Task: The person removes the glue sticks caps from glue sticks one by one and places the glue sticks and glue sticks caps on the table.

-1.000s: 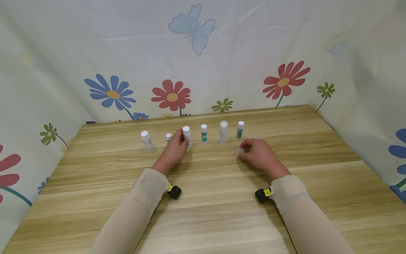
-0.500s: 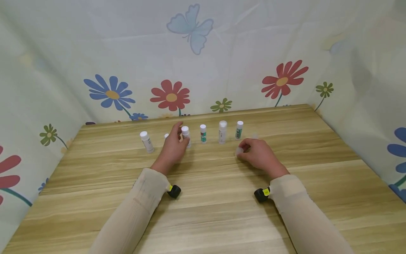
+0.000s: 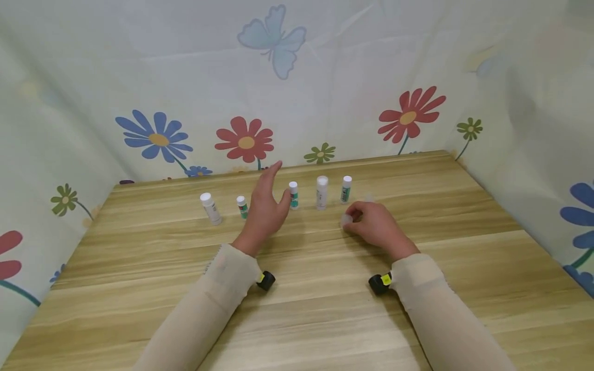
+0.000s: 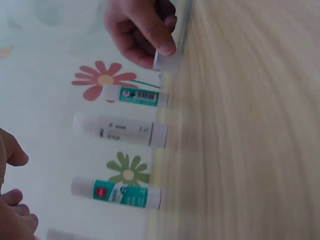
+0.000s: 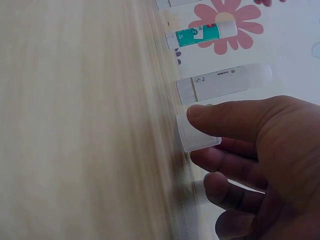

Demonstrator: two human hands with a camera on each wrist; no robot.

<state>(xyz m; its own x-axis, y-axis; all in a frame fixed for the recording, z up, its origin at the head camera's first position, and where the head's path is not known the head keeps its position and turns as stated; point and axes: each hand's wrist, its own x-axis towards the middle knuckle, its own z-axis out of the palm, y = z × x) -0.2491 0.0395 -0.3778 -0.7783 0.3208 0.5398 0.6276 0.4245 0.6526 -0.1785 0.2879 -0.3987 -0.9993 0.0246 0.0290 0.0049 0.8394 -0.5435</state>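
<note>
In the head view my left hand [image 3: 265,211] reaches over the row of glue sticks, thumb spread from extended fingers. It hides a white glue stick that stood there; whether it touches it, I cannot tell. Just right of its thumb stands a green-and-white glue stick [image 3: 294,196]. My right hand [image 3: 375,225] pinches a translucent white cap [image 3: 346,220] between thumb and fingers, close to the tabletop. In the right wrist view this cap [image 5: 200,134] shows ribbed sides. A large white glue stick [image 3: 322,193] and another green-labelled one [image 3: 346,189] stand upright between the hands.
At the left of the row are a large white glue stick [image 3: 211,209] and a small green one [image 3: 242,207]. A small translucent piece [image 3: 369,197] lies behind my right hand. The wooden table [image 3: 315,314] ends at a flower-printed curtain [image 3: 195,77].
My left hand has shifted right and its fingers have stretched out, now covering the white glue stick beside it. The small green glue stick at left is uncovered. The right hand stays put.
</note>
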